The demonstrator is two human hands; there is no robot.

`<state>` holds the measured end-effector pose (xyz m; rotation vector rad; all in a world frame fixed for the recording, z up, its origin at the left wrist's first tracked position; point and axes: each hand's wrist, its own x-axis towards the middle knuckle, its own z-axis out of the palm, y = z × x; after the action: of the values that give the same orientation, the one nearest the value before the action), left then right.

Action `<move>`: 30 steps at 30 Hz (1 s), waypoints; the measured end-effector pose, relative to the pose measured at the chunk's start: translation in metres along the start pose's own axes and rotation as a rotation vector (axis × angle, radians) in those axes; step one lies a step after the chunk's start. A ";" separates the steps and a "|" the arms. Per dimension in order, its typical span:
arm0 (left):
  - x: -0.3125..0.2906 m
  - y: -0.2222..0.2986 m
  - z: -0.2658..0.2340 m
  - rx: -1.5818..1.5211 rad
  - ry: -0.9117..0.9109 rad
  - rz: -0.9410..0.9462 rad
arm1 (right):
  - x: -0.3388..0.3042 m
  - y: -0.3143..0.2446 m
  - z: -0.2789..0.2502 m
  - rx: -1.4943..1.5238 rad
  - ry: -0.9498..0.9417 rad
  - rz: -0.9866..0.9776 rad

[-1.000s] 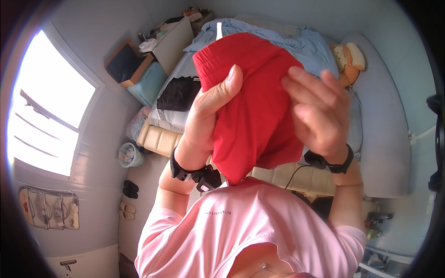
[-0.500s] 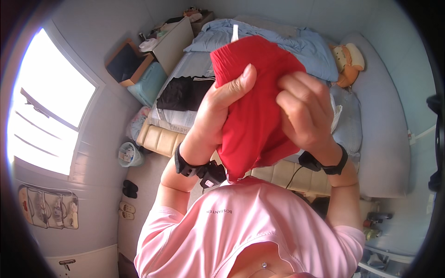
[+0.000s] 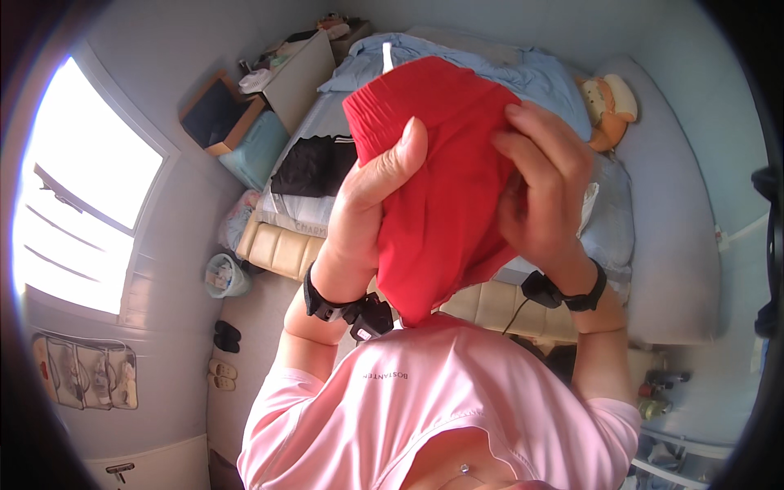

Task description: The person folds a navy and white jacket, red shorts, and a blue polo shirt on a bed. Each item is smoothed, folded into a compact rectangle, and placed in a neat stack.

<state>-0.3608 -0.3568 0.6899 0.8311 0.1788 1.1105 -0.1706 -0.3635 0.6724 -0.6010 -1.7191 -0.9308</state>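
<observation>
A pair of red shorts (image 3: 445,180), by the look of its gathered elastic waistband, is held up before my chest, its lower end narrowing toward my pink shirt. My left hand (image 3: 371,192) grips the left side, with the thumb on the front of the cloth and the other fingers hidden behind it. On the right edge, my right hand (image 3: 551,184) has its fingers bent against the fabric, pinching it near the upper corner. A white strip (image 3: 387,57) sticks up beyond the waistband. Each wrist wears a black strap with a small device.
Behind the shorts stands a bed (image 3: 314,118) with folded black clothing (image 3: 314,166), a blue quilt (image 3: 523,82) and a plush toy (image 3: 611,106). To the left are a light-blue case (image 3: 257,151), an open box (image 3: 220,114), a waste bin (image 3: 226,276) and footwear (image 3: 224,351).
The shorts and my left hand have shifted slightly left. My right hand's fingers have loosened from a tight fist and reach higher along the cloth's right edge.
</observation>
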 end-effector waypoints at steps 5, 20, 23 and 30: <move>0.002 0.002 -0.012 -0.118 -0.021 -0.050 | 0.001 -0.013 -0.014 0.300 -0.287 0.025; 0.004 0.007 -0.027 -0.182 -0.103 -0.049 | 0.010 -0.010 -0.021 0.469 -0.301 0.187; 0.017 0.021 -0.039 -0.187 -0.156 -0.090 | 0.009 -0.003 -0.015 0.658 -0.121 0.327; 0.056 0.024 -0.055 -0.396 -0.506 -0.156 | 0.003 0.017 0.024 1.066 -0.358 1.166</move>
<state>-0.3802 -0.2771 0.6826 0.7010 -0.3835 0.7263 -0.1717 -0.3343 0.6766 -0.8476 -1.4870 0.9071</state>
